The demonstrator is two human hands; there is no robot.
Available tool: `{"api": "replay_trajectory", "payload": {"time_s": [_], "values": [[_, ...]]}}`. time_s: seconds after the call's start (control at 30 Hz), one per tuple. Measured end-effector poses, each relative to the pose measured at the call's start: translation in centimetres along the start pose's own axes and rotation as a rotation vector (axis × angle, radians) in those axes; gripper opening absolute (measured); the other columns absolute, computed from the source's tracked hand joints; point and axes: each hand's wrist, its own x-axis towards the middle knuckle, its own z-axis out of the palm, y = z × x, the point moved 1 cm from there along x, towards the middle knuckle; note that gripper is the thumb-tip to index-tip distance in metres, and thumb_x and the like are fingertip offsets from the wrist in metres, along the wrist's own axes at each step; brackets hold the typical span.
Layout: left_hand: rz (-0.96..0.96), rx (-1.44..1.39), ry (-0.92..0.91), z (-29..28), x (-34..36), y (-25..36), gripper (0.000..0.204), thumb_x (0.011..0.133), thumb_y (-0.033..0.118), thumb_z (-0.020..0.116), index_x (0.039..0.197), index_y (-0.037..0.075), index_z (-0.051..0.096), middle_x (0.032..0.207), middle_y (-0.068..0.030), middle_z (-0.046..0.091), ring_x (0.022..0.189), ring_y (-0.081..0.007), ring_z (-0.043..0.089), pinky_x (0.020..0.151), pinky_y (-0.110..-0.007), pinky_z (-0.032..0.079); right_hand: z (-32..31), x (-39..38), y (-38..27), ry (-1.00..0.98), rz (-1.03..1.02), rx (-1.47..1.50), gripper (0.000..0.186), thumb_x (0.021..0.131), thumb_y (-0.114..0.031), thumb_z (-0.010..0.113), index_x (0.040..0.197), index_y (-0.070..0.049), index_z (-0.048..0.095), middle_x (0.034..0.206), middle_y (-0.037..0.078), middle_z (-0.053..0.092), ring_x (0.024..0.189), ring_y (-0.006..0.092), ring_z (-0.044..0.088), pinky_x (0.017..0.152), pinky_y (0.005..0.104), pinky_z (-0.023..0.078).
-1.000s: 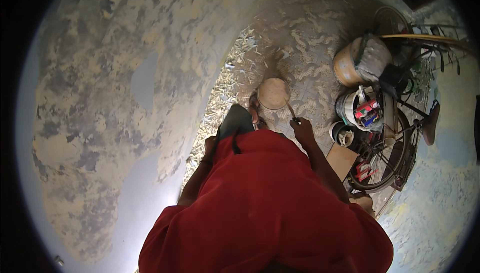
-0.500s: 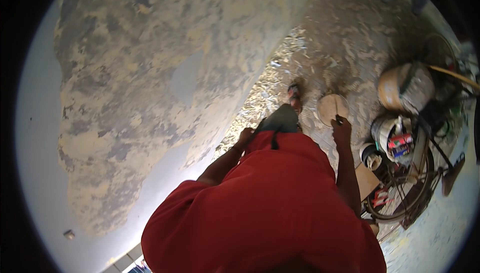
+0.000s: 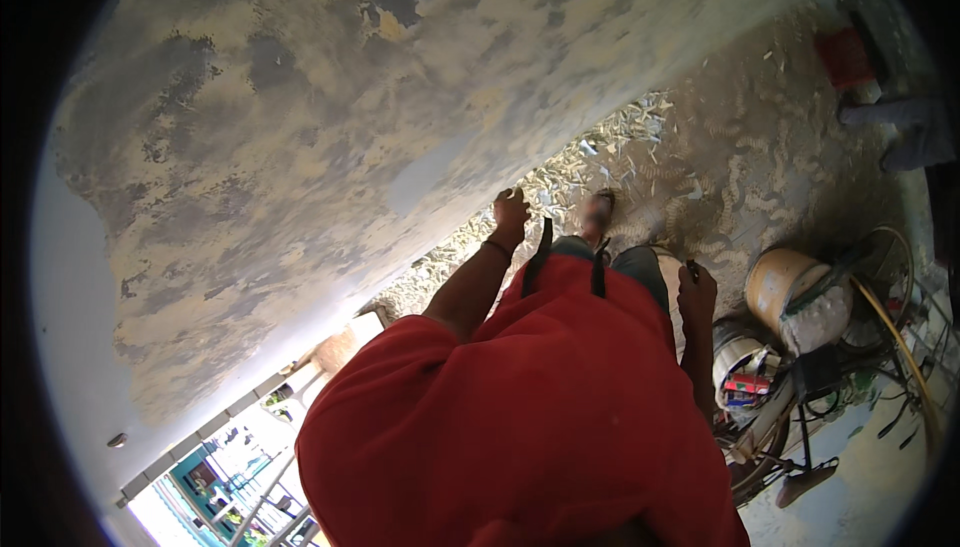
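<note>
My left hand (image 3: 510, 205) is raised beside the mottled wall (image 3: 250, 177), fingers loosely bent and apart, with no object visible in it. My right hand (image 3: 697, 290) grips a dark stick-like handle (image 3: 691, 267) beside my right leg. A round pale object (image 3: 662, 253) shows partly behind my green shorts (image 3: 636, 275). My sandalled foot (image 3: 598, 211) stands on the dusty floor (image 3: 730, 147), near pale flakes (image 3: 620, 132) strewn along the wall's foot.
At right are a tan drum (image 3: 785, 277), a bucket (image 3: 740, 357) of small items, a bicycle (image 3: 805, 467) and a long yellow pole (image 3: 890, 322). A red item (image 3: 840, 57) and grey cloth-like shape (image 3: 910, 127) lie farther back. A bright railed opening (image 3: 230, 477) shows lower left.
The view has swung round, showing more wall and the bright opening. My left hand has moved forward toward the wall, and the round pale object has become mostly hidden behind my legs.
</note>
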Motion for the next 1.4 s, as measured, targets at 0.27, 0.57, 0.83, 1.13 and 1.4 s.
{"api": "replay_trajectory", "payload": {"time_s": [0.27, 0.57, 0.83, 1.13, 1.4], "values": [[0.110, -0.377, 0.184, 5.6, -6.7, 13.7, 0.065, 0.102, 0.023, 0.066, 0.154, -0.005, 0.038, 0.127, -0.0187, 0.064, 0.111, -0.0319, 0.070, 0.092, -0.044, 0.059, 0.3, 8.0, -12.2, -0.417, -0.320, -0.441, 0.035, 0.100, -0.024, 0.058, 0.123, 0.000, 0.067, 0.110, 0.026, 0.072, 0.103, 0.0449, 0.069, 0.086, 0.0482, 0.053], [0.213, -0.621, 0.397, 5.1, -13.9, 16.5, 0.045, 0.103, 0.027, 0.065, 0.133, -0.007, 0.059, 0.119, -0.0182, 0.071, 0.107, -0.0274, 0.071, 0.092, -0.040, 0.058, 6.8, 11.5, -26.0, -0.974, -0.341, -0.278, 0.033, 0.101, -0.019, 0.058, 0.128, -0.001, 0.064, 0.078, 0.007, 0.061, 0.068, 0.0161, 0.058, 0.061, 0.0330, 0.046], [0.353, -0.701, 0.394, 10.2, -23.6, 22.5, 0.054, 0.104, 0.028, 0.066, 0.142, -0.008, 0.055, 0.130, -0.0199, 0.069, 0.120, -0.0270, 0.068, 0.100, -0.038, 0.055, 10.3, 10.9, -32.3, -1.314, -0.370, -0.244, 0.032, 0.104, -0.013, 0.056, 0.135, -0.002, 0.058, 0.078, 0.000, 0.059, 0.058, 0.0033, 0.047, 0.051, 0.0216, 0.036], [0.725, -0.502, 0.278, 10.0, -26.1, 25.0, 0.085, 0.103, 0.033, 0.068, 0.164, -0.005, 0.022, 0.169, -0.0253, 0.028, 0.157, -0.0323, 0.028, 0.126, -0.044, 0.029, 10.7, 4.3, -38.4, -1.347, -0.410, -0.274, 0.045, 0.104, -0.012, 0.057, 0.147, -0.001, 0.054, 0.088, 0.000, 0.057, 0.067, 0.0054, 0.053, 0.056, 0.0245, 0.049], [0.867, -0.715, 0.013, 6.3, -26.6, 24.4, 0.098, 0.105, 0.036, 0.065, 0.165, -0.005, -0.001, 0.174, -0.0246, 0.002, 0.161, -0.0313, 0.007, 0.129, -0.041, 0.014, 13.1, -2.3, -39.2, -1.109, -0.673, -0.323, 0.043, 0.108, -0.014, 0.055, 0.150, -0.005, 0.057, 0.076, -0.004, 0.050, 0.058, 0.0033, 0.041, 0.048, 0.0219, 0.032]]}}
